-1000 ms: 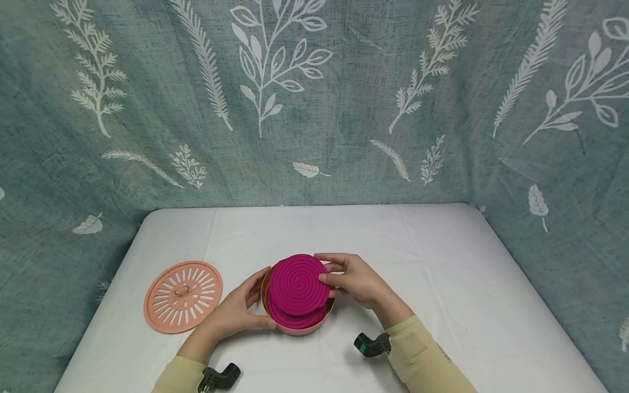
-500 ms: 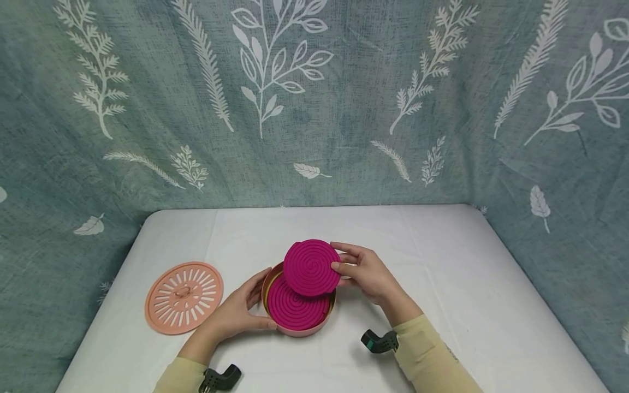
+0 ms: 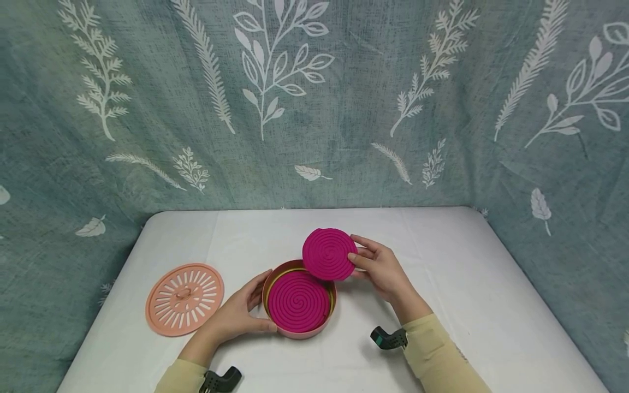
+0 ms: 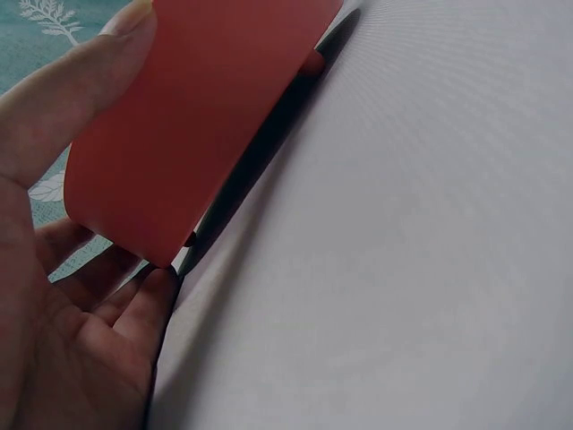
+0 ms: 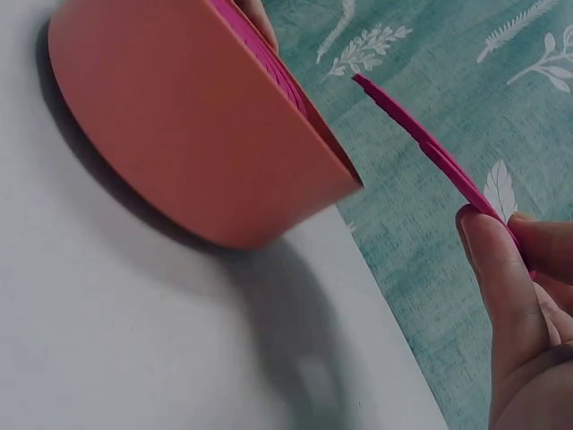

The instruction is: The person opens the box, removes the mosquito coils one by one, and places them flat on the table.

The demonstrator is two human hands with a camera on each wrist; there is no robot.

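Sensibly, your right hand [image 3: 382, 268] pinches the likely light, bendy raised disc [image 3: 327, 254] by its edge; your left hand [image 3: 241, 312] grips the tub [image 5: 188, 125]

"What stands against the backdrop?"
"A table [image 3: 491, 284], white on top, its far corners rounded. Faint straight creases [image 3: 214, 234] run in from the back edge."
"And behind it?"
"Teal cloth [image 3: 358, 109], slightly mottled, hanging across the back and down both sides, with a few soft folds."
"Is it patterned?"
"Yes, in white: tall leafy sprays [image 3: 213, 73] up high, some outlined, some filled in, and small single leaves [image 3: 309, 173] lower down."
"How's the light?"
"Soft. Shadows [image 5: 291, 331] on the white surface have blurred edges, and the cloth darkens toward the lower left."
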